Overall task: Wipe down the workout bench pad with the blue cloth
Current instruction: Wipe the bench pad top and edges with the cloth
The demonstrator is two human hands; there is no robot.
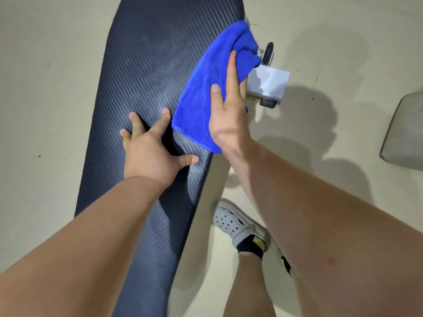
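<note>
One dark bench pad (142,65) with a woven pattern is seen running from near to far, left of centre. One blue cloth (201,99) is laid over the pad's right edge in its far half, bunched at the far end. The cloth is held by the right hand (229,115), with thumb and forefinger laid out on top; the other fingers are hidden. The left hand (148,152) is spread wide and pressed flat on the pad, just left of the cloth. On the pale floor (45,88), one grey metal foot (267,83) with one black wheel (267,53) is seen to the right of the cloth, one white perforated shoe (235,223) nearer, and one grey slab (405,131) at the right edge.
</note>
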